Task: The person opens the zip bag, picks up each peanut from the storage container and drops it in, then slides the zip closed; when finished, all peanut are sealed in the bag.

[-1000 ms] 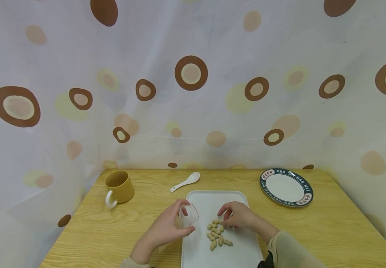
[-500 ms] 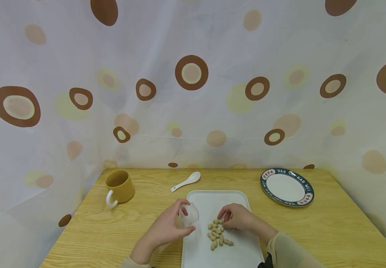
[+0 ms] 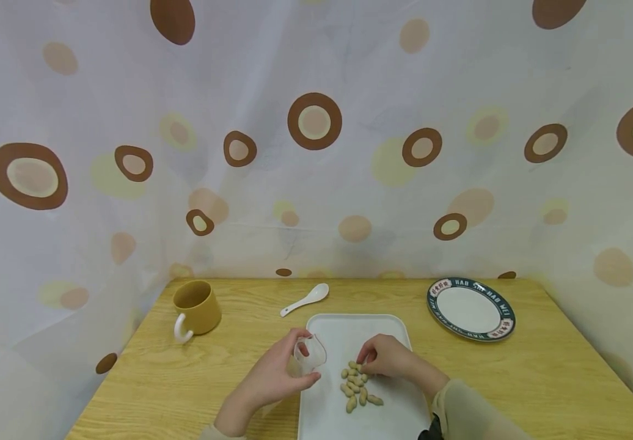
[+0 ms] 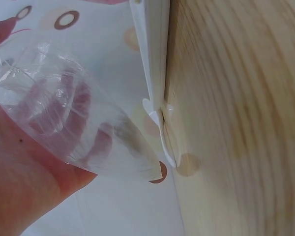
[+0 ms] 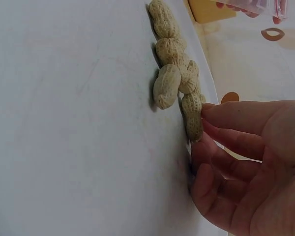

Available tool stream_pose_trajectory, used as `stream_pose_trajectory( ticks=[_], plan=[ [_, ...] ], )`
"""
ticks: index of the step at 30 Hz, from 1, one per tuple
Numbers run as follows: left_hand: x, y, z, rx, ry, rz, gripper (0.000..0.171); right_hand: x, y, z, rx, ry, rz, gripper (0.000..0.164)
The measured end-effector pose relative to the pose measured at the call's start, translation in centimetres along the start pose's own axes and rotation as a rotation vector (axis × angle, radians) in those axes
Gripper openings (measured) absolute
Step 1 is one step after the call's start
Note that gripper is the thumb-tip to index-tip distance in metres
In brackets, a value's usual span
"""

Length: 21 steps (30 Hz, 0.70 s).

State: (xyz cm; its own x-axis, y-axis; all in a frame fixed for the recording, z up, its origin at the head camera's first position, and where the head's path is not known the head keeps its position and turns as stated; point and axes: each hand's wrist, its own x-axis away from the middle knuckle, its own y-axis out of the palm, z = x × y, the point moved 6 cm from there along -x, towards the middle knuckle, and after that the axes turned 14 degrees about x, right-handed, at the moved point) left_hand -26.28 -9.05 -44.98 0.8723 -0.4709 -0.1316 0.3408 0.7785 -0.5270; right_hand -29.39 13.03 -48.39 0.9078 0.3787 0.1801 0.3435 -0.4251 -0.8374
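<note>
My left hand [image 3: 275, 374] holds a clear plastic bag [image 3: 311, 354] over the tray's left edge, its fingers and thumb curved round the bag's mouth. Through the film in the left wrist view, fingers show behind the bag [image 4: 73, 108], and no contents are visible. Several unshelled peanuts [image 3: 353, 387] lie in a loose cluster on the white tray [image 3: 393, 418]. At the cluster's far right side, my right hand [image 3: 390, 357] pinches a peanut [image 5: 192, 118] between thumb and fingertips, low against the tray surface.
A mustard mug [image 3: 201, 311] with a white handle stands at the back left of the wooden table [image 3: 146, 391]. Behind the tray lies a white spoon [image 3: 308, 298]. A green-rimmed plate [image 3: 467, 308] sits at the back right, and a patterned curtain [image 3: 360, 183] encloses the table.
My right hand has come slightly down and its fingers have drawn together onto a peanut at the cluster's edge. The left hand and the bag have stayed in place.
</note>
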Motion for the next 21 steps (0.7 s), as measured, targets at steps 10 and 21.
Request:
stream_pose_trajectory(
  ticks=[10, 21],
  plan=[
    [0.0, 0.2, -0.1, -0.012, 0.009, -0.009, 0.063, 0.0, -0.9, 0.0, 0.002, 0.034, 0.021, 0.006],
    [-0.5, 0.6, -0.2, -0.004, 0.006, -0.024, 0.062, 0.1, -3.5, -2.0, -0.173, -0.04, -0.017, 0.021]
  ],
)
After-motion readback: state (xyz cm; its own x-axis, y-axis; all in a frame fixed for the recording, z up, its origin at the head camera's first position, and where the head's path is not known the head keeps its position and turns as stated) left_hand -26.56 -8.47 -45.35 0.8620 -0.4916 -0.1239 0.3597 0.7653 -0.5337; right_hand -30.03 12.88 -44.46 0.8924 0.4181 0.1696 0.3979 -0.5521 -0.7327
